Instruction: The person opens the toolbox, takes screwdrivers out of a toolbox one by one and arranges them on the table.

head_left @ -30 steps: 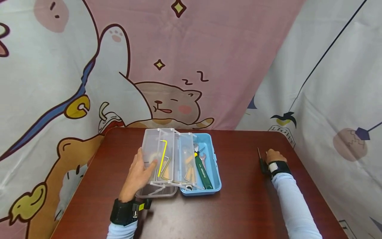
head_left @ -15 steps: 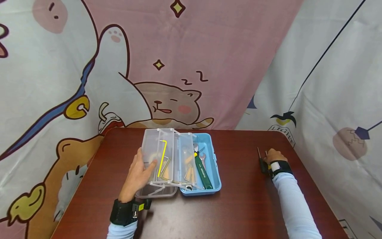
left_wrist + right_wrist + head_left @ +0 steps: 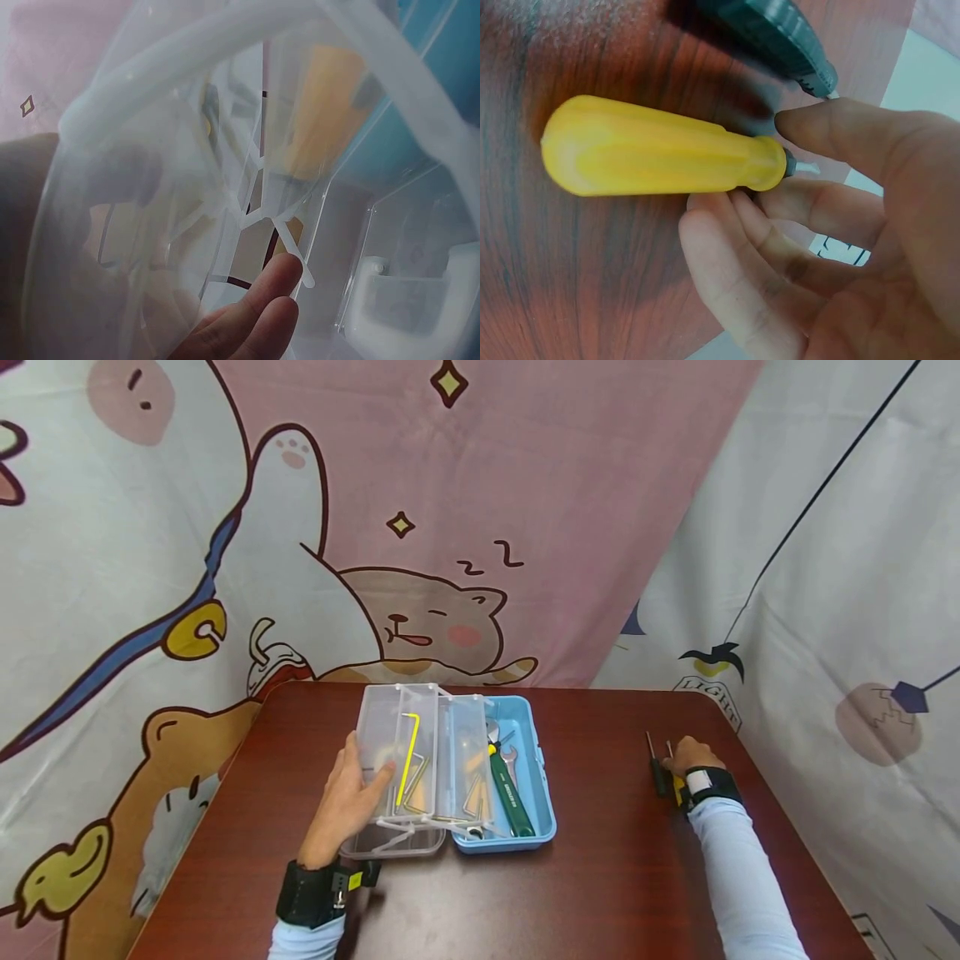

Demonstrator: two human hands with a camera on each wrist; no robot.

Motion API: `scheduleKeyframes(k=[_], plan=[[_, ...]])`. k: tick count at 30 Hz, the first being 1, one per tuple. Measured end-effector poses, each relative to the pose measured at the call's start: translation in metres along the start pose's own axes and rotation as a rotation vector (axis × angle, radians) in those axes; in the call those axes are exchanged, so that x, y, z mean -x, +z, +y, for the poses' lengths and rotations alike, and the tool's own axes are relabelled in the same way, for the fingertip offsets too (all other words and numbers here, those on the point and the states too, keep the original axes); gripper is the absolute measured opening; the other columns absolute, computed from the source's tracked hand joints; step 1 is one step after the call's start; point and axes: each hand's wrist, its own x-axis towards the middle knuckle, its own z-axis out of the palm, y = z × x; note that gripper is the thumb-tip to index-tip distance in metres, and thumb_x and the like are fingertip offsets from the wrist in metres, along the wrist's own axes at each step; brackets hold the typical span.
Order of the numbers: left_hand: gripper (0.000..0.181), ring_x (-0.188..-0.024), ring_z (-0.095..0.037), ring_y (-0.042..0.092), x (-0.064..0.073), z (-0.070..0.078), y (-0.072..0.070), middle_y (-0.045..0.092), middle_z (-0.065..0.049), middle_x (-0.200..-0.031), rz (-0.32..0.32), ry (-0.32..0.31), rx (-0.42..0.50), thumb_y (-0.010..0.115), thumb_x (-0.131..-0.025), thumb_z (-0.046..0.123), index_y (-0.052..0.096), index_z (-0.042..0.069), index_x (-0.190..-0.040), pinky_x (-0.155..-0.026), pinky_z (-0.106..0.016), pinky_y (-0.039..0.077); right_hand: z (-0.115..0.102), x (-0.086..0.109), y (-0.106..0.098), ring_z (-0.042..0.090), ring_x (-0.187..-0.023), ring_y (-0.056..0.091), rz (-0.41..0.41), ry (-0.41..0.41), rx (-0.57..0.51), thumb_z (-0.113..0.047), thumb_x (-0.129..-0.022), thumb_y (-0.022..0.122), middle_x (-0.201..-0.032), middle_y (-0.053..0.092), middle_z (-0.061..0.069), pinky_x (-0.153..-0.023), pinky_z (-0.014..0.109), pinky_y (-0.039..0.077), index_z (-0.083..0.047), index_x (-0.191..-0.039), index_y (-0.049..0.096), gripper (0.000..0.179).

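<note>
A light blue toolbox stands open left of centre, its clear plastic tray swung out to the left. My left hand holds that tray at its left side, thumb over the plastic; the left wrist view shows fingers beside the translucent wall. At the right, a yellow-handled screwdriver lies on the table. My right hand is beside it, fingertips at one side of the handle and the thumb apart from the collar. A dark-handled screwdriver lies alongside, just left.
Inside the blue base lie green-handled pliers and a wrench. The tray holds a yellow hex key and several metal hex keys. Brown table lies between the toolbox and the screwdrivers. A printed curtain hangs behind.
My right hand has shifted slightly right and its fingers have loosened, uncovering the yellow screwdriver beside the dark one. My left hand and the toolbox stay put.
</note>
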Motion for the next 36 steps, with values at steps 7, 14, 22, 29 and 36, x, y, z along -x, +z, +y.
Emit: scheduleKeyframes(k=[7, 14, 22, 29, 36], plan=[[0.093, -0.144, -0.049, 0.042, 0.0, 0.0, -0.001, 0.029, -0.033, -0.164, 0.009, 0.003, -0.012, 0.059, -0.107, 0.037, 0.0, -0.004, -0.167, -0.117, -0.07, 0.036, 0.008, 0.001, -0.003, 0.031, -0.074, 0.063, -0.058, 0.004, -0.123, -0.023, -0.103, 0.061, -0.083, 0.059, 0.019, -0.062, 0.034, 0.057, 0.02, -0.115, 0.059, 0.044], [0.093, -0.144, -0.05, 0.042, 0.0, 0.001, -0.002, 0.028, -0.033, -0.164, 0.003, -0.005, -0.014, 0.058, -0.107, 0.037, -0.001, -0.004, -0.167, -0.117, -0.07, 0.036, 0.014, 0.001, -0.003, 0.03, -0.078, 0.067, -0.055, 0.01, -0.208, -0.02, -0.104, 0.056, -0.097, 0.066, 0.028, -0.066, 0.035, 0.061, 0.023, -0.128, 0.058, 0.049], [0.093, -0.142, -0.048, 0.043, -0.001, 0.001, -0.001, 0.028, -0.032, -0.164, -0.007, -0.017, 0.002, 0.058, -0.107, 0.036, -0.002, -0.001, -0.168, -0.116, -0.069, 0.037, 0.017, -0.002, -0.001, 0.035, -0.086, 0.07, -0.057, 0.005, -0.223, -0.02, -0.106, 0.052, -0.118, 0.064, 0.039, -0.07, 0.039, 0.064, 0.026, -0.138, 0.048, 0.057], [0.094, -0.148, -0.049, 0.038, -0.001, -0.002, -0.001, 0.024, -0.033, -0.168, -0.01, -0.008, 0.008, 0.057, -0.107, 0.039, -0.002, -0.001, -0.168, -0.119, -0.069, 0.033, 0.018, 0.004, 0.007, 0.034, -0.082, 0.067, -0.007, -0.03, -0.187, -0.026, -0.105, 0.052, -0.121, 0.062, 0.042, -0.066, 0.038, 0.062, 0.026, -0.141, 0.045, 0.064], [0.095, -0.153, -0.049, 0.033, -0.001, -0.004, -0.002, 0.018, -0.032, -0.171, -0.019, -0.01, 0.013, 0.056, -0.108, 0.04, -0.004, -0.002, -0.168, -0.123, -0.068, 0.029, 0.017, 0.012, 0.013, 0.041, -0.092, 0.066, 0.02, -0.021, -0.148, -0.035, -0.107, 0.051, -0.133, 0.057, 0.043, -0.078, 0.052, 0.056, 0.02, -0.149, 0.04, 0.071]])
